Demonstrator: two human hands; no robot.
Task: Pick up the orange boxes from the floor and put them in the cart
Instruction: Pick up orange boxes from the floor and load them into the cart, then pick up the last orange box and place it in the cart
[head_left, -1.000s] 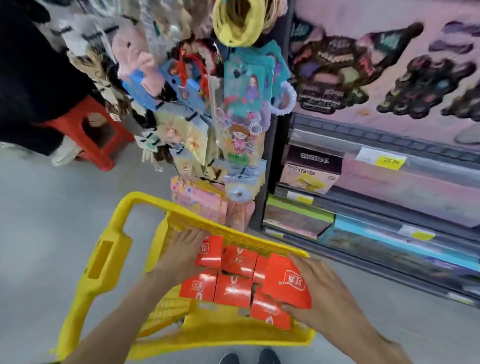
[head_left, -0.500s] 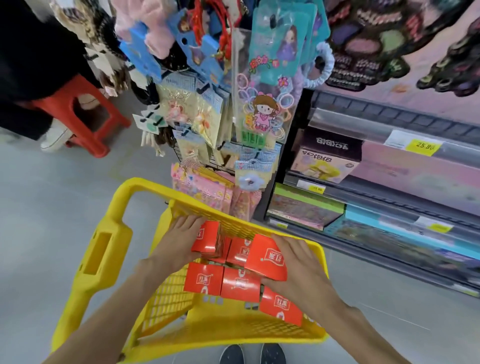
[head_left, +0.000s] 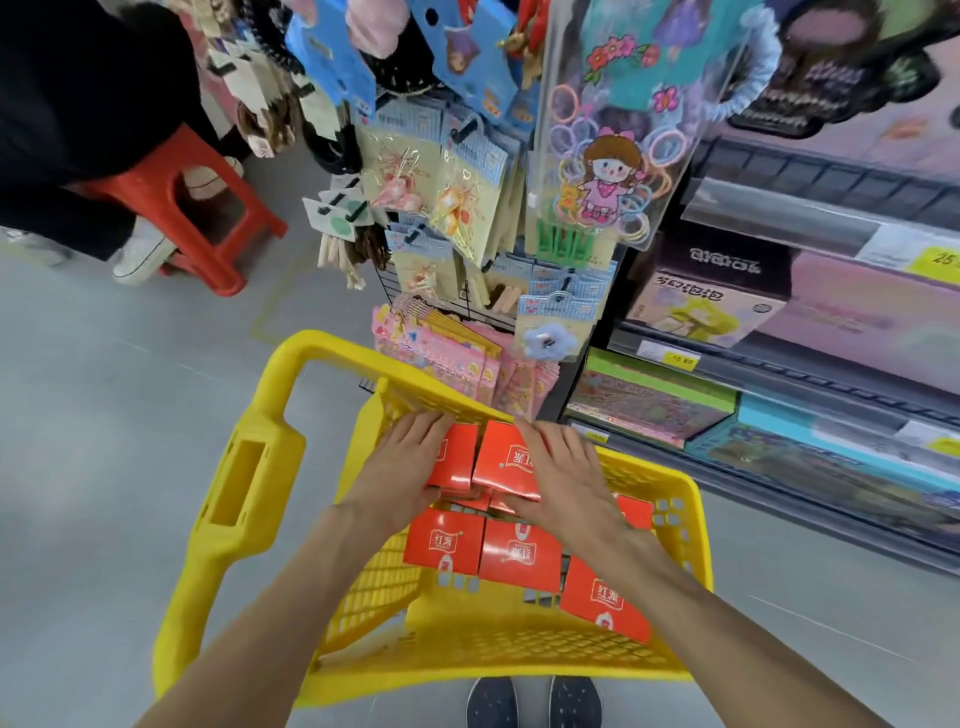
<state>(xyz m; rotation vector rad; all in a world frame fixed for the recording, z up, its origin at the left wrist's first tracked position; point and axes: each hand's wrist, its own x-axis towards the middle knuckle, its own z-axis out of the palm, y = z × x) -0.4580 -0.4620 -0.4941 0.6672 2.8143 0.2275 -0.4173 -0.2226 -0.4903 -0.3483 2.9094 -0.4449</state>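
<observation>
A yellow plastic cart (head_left: 519, 660) stands in front of me with several orange boxes inside. Both hands reach into its far end. My left hand (head_left: 402, 470) presses on one orange box (head_left: 460, 454) at the far left. Beside it, a second orange box (head_left: 511, 460) lies under my right hand (head_left: 563, 480), whose fingers lie flat on its top and side. These two boxes sit on top of others. Three more orange boxes (head_left: 444, 540) (head_left: 519, 553) (head_left: 605, 600) lie nearer to me in the cart.
The cart's yellow handle (head_left: 244, 488) arches to the left. A rack of hanging hair accessories (head_left: 467, 208) and shelves of boxed toys (head_left: 727, 312) stand just beyond the cart. At the far left are a red stool (head_left: 187, 208) and a person in black.
Both hands moved forward to the cart's far end, carrying their boxes there. The right hand's box, tilted before, now lies beside the left hand's box on top of the others.
</observation>
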